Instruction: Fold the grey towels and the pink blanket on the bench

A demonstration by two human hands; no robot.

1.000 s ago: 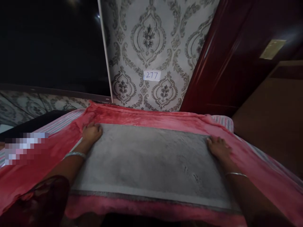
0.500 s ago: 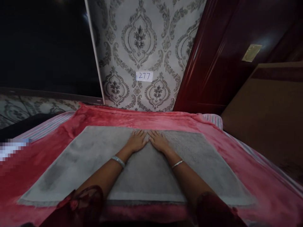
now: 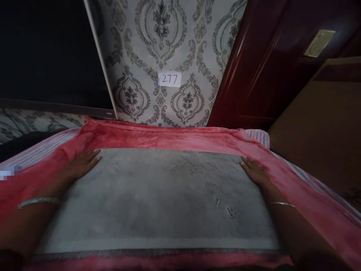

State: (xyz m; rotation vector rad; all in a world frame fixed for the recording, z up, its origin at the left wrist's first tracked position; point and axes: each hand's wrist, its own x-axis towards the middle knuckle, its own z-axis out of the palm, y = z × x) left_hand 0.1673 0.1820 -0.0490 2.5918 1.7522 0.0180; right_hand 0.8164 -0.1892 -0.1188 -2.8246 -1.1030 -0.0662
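A grey towel (image 3: 158,188) lies spread flat, its far edge nearly straight and small ruffled marks in the pile at the right. At the towel's far left corner is my left hand (image 3: 84,163), its fingers stretched out and pointing inward. My right hand (image 3: 255,171) touches the far right corner, fingers extended over the edge. Neither hand shows anything lifted in it. Beneath the towel is a pink-red plush blanket (image 3: 132,138), which shows on every side of it.
Striped fabric (image 3: 258,137) shows past the blanket's edges. Behind stands a patterned wall with a paper label (image 3: 169,79) reading 277. A dark screen (image 3: 47,52) is at the left, a dark red door (image 3: 262,64) and a brown panel (image 3: 324,124) at the right.
My hands have moved apart from the middle of the towel's far edge, one out to each far corner. The view has shifted a little closer.
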